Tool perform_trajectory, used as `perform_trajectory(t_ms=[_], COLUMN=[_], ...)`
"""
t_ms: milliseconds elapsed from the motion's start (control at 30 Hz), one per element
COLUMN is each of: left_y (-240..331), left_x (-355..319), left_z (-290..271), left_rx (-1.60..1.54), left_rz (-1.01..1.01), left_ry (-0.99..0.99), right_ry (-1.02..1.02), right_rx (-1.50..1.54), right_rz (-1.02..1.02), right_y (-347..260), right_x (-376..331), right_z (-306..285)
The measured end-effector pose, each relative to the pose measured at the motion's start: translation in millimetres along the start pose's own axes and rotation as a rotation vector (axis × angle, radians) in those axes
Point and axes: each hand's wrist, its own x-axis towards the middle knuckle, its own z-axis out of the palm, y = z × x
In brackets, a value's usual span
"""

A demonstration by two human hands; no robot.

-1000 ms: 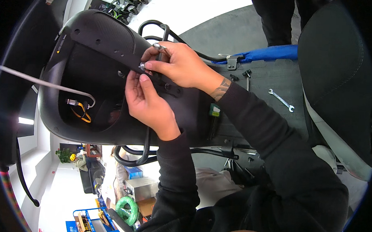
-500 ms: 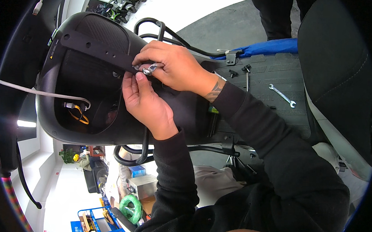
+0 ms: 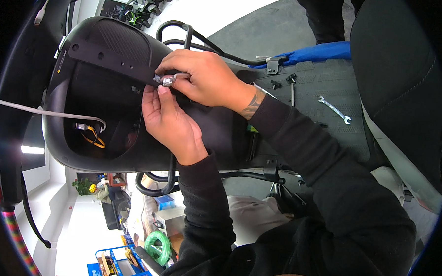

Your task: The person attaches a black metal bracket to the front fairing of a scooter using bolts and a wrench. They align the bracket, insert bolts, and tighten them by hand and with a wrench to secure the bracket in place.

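My left hand (image 3: pixel 174 126) pinches the near end of a flat black strip with holes (image 3: pixel 108 61), thumb on top and fingers beneath. My right hand (image 3: pixel 204 78) is closed round a small shiny metal piece (image 3: pixel 168 80), held at that same end of the strip. Its exact kind is too small to tell. The strip lies slantwise across the black front panel (image 3: pixel 211 132) of a scooter-like vehicle, over an open storage pocket (image 3: pixel 103 118). My fingers partly hide where metal and strip meet.
A double open-ended wrench (image 3: pixel 334 110), black bolts (image 3: pixel 275 84) and a thin rod-shaped tool (image 3: pixel 292 94) lie on the black footboard (image 3: pixel 327 76). A white cable (image 3: pixel 49 112) runs into the pocket. Black tube guards (image 3: pixel 188 35) flank the panel. Another person's dark-trousered leg (image 3: pixel 325 19) stands beyond.
The shiny metal piece has turned a little in my right fingers. Both hands stay at the strip's end, and the whole view has shifted slightly.
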Motion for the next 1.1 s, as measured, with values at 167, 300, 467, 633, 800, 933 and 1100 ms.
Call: perform_trajectory(t_ms=[167, 300, 467, 633, 800, 933, 1100], left_y=[-2.4, -4.1, -2.5, 1.0, 11.7, 21.7, 22.3], left_x=[-0.8, -3.2, -1.4, 0.8, 6.7, 6.0, 3.8], left_z=[1.3, 7.0, 7.4, -1.0, -9.3, -13.7, -13.6], left_rx=[0.03, 0.122, 0.153, 0.098, 0.015, 0.056, 0.3], left_rz=[0.031, 0.079, 0.067, 0.004, -0.112, -0.16, -0.022], left_ry=[0.01, 0.1, 0.073, 0.046, -0.056, -0.058, -0.018], right_ry=[-0.006, -0.026, 0.013, 0.072, 0.033, -0.024, 0.027], right_rx=[-0.091, -0.077, -0.06, -0.034, -0.096, -0.128, -0.209], right_rz=[-0.027, 0.019, -0.004, 0.014, 0.046, 0.007, -0.053], right_y=[-4.2, -7.4, -4.0, -4.3, -6.1, -9.5, -13.8], right_x=[-0.2, -1.5, -3.1, -9.2, -9.1, -8.6, -9.6], right_z=[-0.1, 1.9, 4.0, 10.1, 7.2, 0.2, 3.7])
